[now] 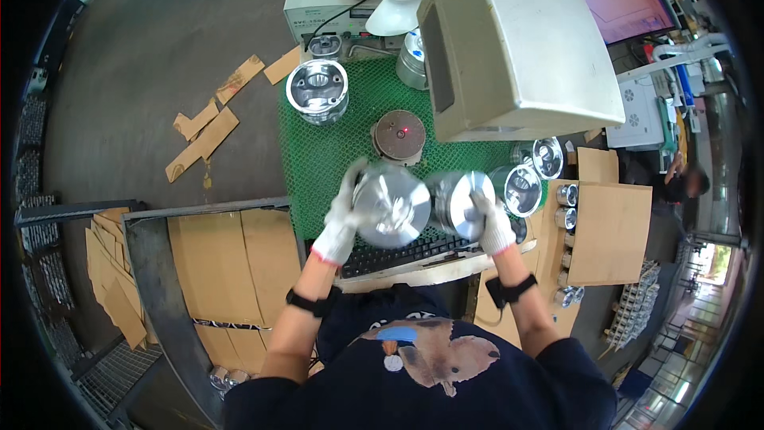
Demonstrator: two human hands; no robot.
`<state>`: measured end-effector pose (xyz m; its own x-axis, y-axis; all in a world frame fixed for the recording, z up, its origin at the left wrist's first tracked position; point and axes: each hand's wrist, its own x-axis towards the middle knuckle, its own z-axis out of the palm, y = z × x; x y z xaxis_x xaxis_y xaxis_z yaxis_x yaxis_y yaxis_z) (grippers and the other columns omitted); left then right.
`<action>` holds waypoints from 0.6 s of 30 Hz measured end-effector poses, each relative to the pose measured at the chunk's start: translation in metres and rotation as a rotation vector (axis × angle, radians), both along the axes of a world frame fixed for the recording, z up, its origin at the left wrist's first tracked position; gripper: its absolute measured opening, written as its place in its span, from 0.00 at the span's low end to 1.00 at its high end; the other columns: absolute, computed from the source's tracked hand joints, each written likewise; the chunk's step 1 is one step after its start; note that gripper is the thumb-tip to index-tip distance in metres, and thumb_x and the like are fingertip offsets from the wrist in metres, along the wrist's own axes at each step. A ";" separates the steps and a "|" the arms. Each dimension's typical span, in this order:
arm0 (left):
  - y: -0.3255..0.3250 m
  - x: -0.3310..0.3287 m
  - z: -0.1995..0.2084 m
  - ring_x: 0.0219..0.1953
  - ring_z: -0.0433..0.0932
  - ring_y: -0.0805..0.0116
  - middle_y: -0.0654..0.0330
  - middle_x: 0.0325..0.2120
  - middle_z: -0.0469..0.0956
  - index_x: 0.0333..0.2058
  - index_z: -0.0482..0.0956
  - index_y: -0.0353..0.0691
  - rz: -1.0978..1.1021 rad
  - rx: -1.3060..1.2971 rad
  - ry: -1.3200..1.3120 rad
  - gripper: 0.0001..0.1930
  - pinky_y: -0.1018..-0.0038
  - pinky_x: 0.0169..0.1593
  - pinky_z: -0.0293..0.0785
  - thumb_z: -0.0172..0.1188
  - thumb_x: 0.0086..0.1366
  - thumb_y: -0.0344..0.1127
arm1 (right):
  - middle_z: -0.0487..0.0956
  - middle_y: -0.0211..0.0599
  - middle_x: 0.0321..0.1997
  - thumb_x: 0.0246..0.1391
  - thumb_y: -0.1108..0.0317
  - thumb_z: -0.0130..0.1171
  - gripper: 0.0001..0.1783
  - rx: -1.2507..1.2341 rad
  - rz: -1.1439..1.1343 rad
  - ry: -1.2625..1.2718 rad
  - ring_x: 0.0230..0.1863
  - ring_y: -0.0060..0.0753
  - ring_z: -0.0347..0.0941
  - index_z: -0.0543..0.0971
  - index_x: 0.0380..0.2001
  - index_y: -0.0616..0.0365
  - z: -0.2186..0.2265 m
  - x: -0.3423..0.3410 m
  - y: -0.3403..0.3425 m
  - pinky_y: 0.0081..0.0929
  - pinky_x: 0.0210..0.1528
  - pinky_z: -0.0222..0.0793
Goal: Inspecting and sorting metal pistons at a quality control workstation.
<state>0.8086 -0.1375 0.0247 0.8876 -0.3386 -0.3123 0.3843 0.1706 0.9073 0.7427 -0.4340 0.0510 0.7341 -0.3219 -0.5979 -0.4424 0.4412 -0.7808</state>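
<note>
White work gloves cover both my hands. My left hand is wrapped round the side of a shiny metal piston, whose smooth round crown faces up. In my right hand is a second piston, tipped on its side and blurred by motion. The two pistons are side by side above the keyboard; I cannot tell if they touch. Just beyond them, a round brown metal disc with a red light dot stands on the green mesh mat.
More pistons stand at the mat's back left, under the machine housing and at the right edge. The large beige housing overhangs the right. Cardboard-lined bins flank the bench. A person is far right.
</note>
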 end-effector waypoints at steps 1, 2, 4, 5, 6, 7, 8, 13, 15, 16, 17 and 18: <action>0.011 -0.021 0.007 0.59 0.68 0.60 0.52 0.58 0.68 0.65 0.57 0.47 -0.032 0.083 0.021 0.51 0.68 0.62 0.67 0.75 0.41 0.38 | 0.78 0.35 0.42 0.53 0.68 0.63 0.22 -0.036 -0.005 0.001 0.40 0.27 0.76 0.73 0.51 0.63 0.006 0.026 0.012 0.27 0.38 0.77; 0.018 -0.042 0.024 0.59 0.67 0.61 0.53 0.56 0.69 0.63 0.58 0.46 -0.005 -0.021 0.173 0.48 0.65 0.63 0.67 0.74 0.44 0.44 | 0.79 0.36 0.42 0.53 0.69 0.64 0.23 -0.051 0.062 -0.033 0.39 0.27 0.77 0.73 0.51 0.64 0.010 0.050 0.021 0.27 0.39 0.77; 0.039 -0.091 0.007 0.59 0.68 0.60 0.53 0.55 0.70 0.64 0.56 0.44 0.168 -0.383 0.287 0.47 0.61 0.61 0.69 0.69 0.47 0.45 | 0.79 0.37 0.43 0.52 0.70 0.64 0.23 -0.070 0.137 -0.148 0.39 0.26 0.77 0.73 0.50 0.65 0.008 0.091 0.040 0.26 0.40 0.76; 0.048 -0.109 0.009 0.58 0.70 0.60 0.52 0.54 0.71 0.65 0.55 0.43 0.263 -0.381 0.354 0.47 0.61 0.60 0.70 0.68 0.48 0.43 | 0.79 0.37 0.44 0.52 0.70 0.64 0.23 -0.076 0.140 -0.226 0.40 0.26 0.76 0.73 0.50 0.66 0.001 0.108 0.045 0.26 0.40 0.76; 0.061 -0.130 0.004 0.56 0.72 0.58 0.49 0.54 0.71 0.66 0.53 0.41 0.288 -0.270 0.325 0.48 0.62 0.58 0.72 0.67 0.46 0.41 | 0.79 0.37 0.44 0.52 0.70 0.64 0.23 -0.102 0.172 -0.233 0.40 0.25 0.76 0.73 0.51 0.66 -0.006 0.125 0.048 0.25 0.41 0.75; 0.075 -0.149 -0.005 0.53 0.74 0.56 0.47 0.54 0.70 0.66 0.52 0.40 0.309 -0.161 0.297 0.49 0.63 0.57 0.73 0.66 0.45 0.38 | 0.79 0.37 0.45 0.52 0.70 0.64 0.23 -0.132 0.203 -0.239 0.41 0.25 0.76 0.73 0.51 0.66 -0.013 0.138 0.052 0.24 0.42 0.74; 0.089 -0.165 -0.005 0.50 0.77 0.54 0.44 0.54 0.70 0.67 0.50 0.38 0.410 -0.191 0.373 0.50 0.65 0.55 0.75 0.64 0.42 0.31 | 0.79 0.37 0.46 0.52 0.70 0.65 0.24 -0.121 0.175 -0.217 0.41 0.25 0.76 0.73 0.51 0.66 -0.009 0.146 0.066 0.21 0.43 0.72; 0.146 -0.243 -0.007 0.49 0.78 0.53 0.44 0.50 0.73 0.66 0.52 0.37 0.678 -0.145 0.584 0.46 0.65 0.51 0.78 0.60 0.45 0.22 | 0.80 0.40 0.44 0.50 0.67 0.67 0.23 -0.206 0.221 -0.176 0.43 0.31 0.78 0.76 0.47 0.68 -0.025 0.169 0.063 0.28 0.46 0.74; 0.156 -0.268 -0.018 0.41 0.80 0.59 0.51 0.34 0.82 0.33 0.82 0.29 0.762 -0.035 0.480 0.14 0.65 0.51 0.74 0.60 0.49 0.31 | 0.81 0.40 0.43 0.50 0.66 0.67 0.23 -0.260 0.299 -0.162 0.41 0.31 0.79 0.76 0.47 0.68 -0.018 0.169 0.065 0.28 0.45 0.75; 0.158 -0.271 -0.016 0.41 0.80 0.60 0.51 0.34 0.82 0.33 0.82 0.29 0.768 -0.038 0.474 0.13 0.65 0.51 0.74 0.59 0.49 0.31 | 0.81 0.39 0.43 0.49 0.66 0.68 0.24 -0.263 0.342 -0.178 0.40 0.31 0.79 0.76 0.47 0.68 -0.013 0.171 0.066 0.28 0.44 0.75; 0.159 -0.271 -0.015 0.41 0.80 0.60 0.51 0.34 0.82 0.32 0.83 0.30 0.771 -0.041 0.468 0.12 0.65 0.51 0.74 0.59 0.50 0.31 | 0.81 0.39 0.43 0.49 0.66 0.68 0.24 -0.266 0.382 -0.194 0.40 0.30 0.79 0.76 0.47 0.68 -0.008 0.174 0.066 0.28 0.44 0.75; 0.158 -0.270 -0.012 0.41 0.80 0.60 0.51 0.34 0.82 0.32 0.83 0.30 0.768 -0.043 0.465 0.12 0.65 0.51 0.74 0.59 0.50 0.31 | 0.80 0.43 0.46 0.50 0.55 0.66 0.28 -0.353 0.445 -0.187 0.44 0.37 0.78 0.77 0.49 0.63 -0.004 0.174 0.066 0.30 0.47 0.72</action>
